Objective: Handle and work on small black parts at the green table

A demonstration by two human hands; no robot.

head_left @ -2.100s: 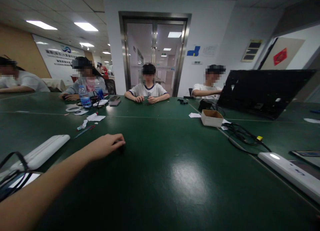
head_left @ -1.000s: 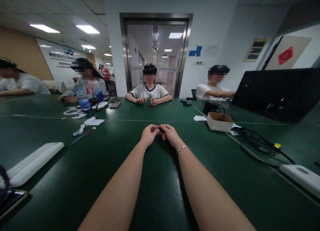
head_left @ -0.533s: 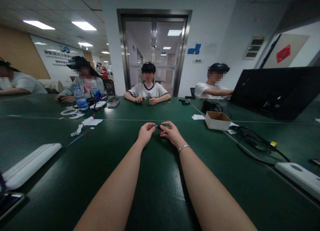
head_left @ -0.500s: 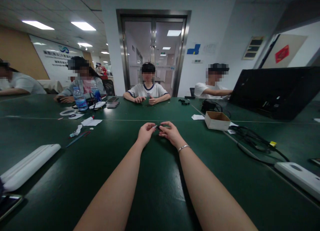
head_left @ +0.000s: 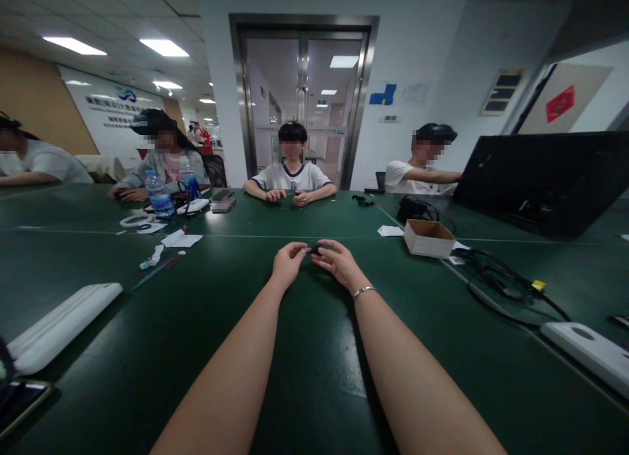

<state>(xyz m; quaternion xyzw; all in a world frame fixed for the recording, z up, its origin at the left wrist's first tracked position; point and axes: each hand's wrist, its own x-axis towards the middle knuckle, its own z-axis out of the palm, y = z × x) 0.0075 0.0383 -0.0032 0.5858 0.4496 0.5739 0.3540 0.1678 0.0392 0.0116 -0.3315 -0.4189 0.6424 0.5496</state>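
Pinching narrowly with the fingers of the left hand (head_left: 287, 263) and, from the opposite side, with the thumb and curved fingers of the right hand (head_left: 340, 261): gripping between them a small black piece with a pale, shiny end (head_left: 315, 250). Meeting almost tip to tip near the middle of the view, over a smooth, dark green table (head_left: 314, 376); not revealing clearly any contact with its surface, nor any division of the piece into two parts. Holding the pale end at the left and the black end at the right, probably for steadying so slight a thing from both sides; curling the lower right fingers just beneath, perhaps as added support. Reaching straight forward with both bare forearms, presumably for centring the piece in sight; wearing a thin, silver-coloured metal bracelet (head_left: 364, 291) at the right wrist.

Showing, well apart to the left, a long white case with rounded edges (head_left: 66, 327) and a flat, dark, phone-like device (head_left: 22, 402). Showing, to the right, a small white cardboard box with a brown inside (head_left: 425, 246), standing opening upward, likely for easy access. Including, beside it, loosely looped black cables (head_left: 486, 265), trailing toward a long white power strip (head_left: 587, 350), apparently for power. Facing away beyond these: a large black monitor (head_left: 545, 179), seemingly turned for use from the far side.
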